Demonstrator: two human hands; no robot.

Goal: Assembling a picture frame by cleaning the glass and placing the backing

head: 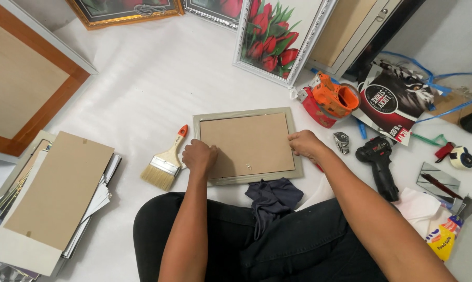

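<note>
Head view. A small picture frame (248, 147) lies face down on the white-covered floor (152, 89), its brown backing board uppermost, directly in front of the seated person's lap. The left hand (199, 156) rests on the frame's left edge with fingers (211, 153) curled and pressing on the backing board; they enclose nothing. The right hand (305, 143) rests on the frame's right edge, fingers bent against the board's margin; whether they pinch anything cannot be told. Just left of the frame lies a paintbrush (165, 161) with an orange-tipped handle, near the left hand but apart from it. A dark cloth (273, 199) touches the frame's near edge. Right of the frame lie an orange tape dispenser (332, 101) and a black power tool (379, 166). A stack of backing boards (53, 198) sits at far left. A framed tulip picture (277, 36) leans beyond.
</note>
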